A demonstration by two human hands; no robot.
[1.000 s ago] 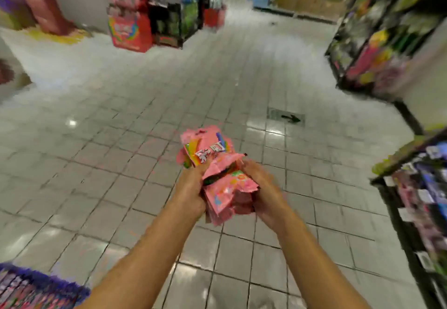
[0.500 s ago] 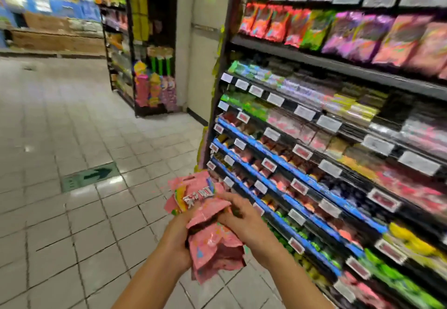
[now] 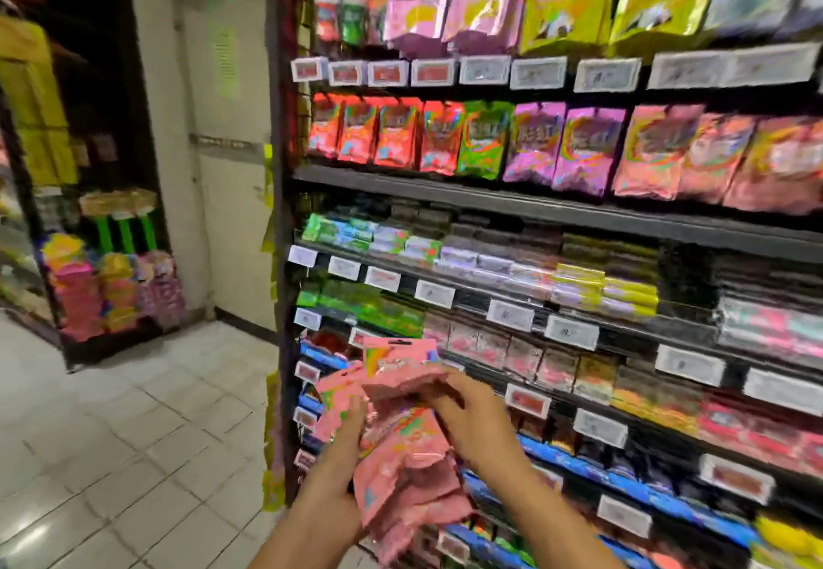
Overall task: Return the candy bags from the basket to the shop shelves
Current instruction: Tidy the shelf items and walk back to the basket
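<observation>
I hold a bunch of pink candy bags (image 3: 401, 475) in front of me, low in the view. My left hand (image 3: 338, 475) grips the stack from the left and below. My right hand (image 3: 472, 417) pinches the top bags from the right. One bag with a rainbow print (image 3: 396, 357) sticks up above the rest. Right behind them stand the shop shelves (image 3: 534, 208), full of candy. A row of similar pink bags (image 3: 712, 159) hangs at upper right. No basket is in view.
White price tags (image 3: 512, 314) line each shelf edge. The shelf unit's dark end post (image 3: 280, 212) stands just left of my hands. Tiled floor (image 3: 111, 435) spreads to the left, with another stocked display (image 3: 111, 279) and a pale wall (image 3: 222, 123) behind.
The view has swung right from the open aisle to face the shelves closely. Both hands keep hold of the pink bags, now raised in front of the lower shelves.
</observation>
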